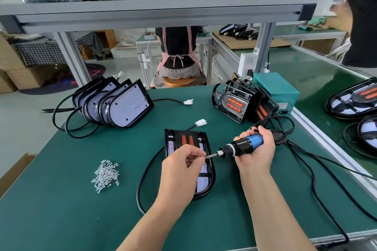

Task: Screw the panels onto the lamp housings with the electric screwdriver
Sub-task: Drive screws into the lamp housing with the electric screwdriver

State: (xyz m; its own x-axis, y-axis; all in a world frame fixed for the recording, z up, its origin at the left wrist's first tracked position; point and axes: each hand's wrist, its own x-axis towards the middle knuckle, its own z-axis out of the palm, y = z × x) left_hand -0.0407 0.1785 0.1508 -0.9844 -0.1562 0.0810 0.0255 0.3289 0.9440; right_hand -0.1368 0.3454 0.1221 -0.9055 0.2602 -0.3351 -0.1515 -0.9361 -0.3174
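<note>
A black lamp housing (206,177) with its panel and two orange strips lies flat on the green mat in front of me. My right hand (258,149) grips the blue and black electric screwdriver (242,146), held almost level with its bit pointing left. My left hand (183,162) hovers over the housing and pinches a small screw against the bit tip (206,156). A heap of silver screws (106,175) lies to the left of the housing.
A row of housings with white LED boards (114,106) leans at the back left, trailing black cables. A stack of black panels (238,106) leans against a teal box (275,91) at the back right. Finished lamps (353,102) sit on the right belt.
</note>
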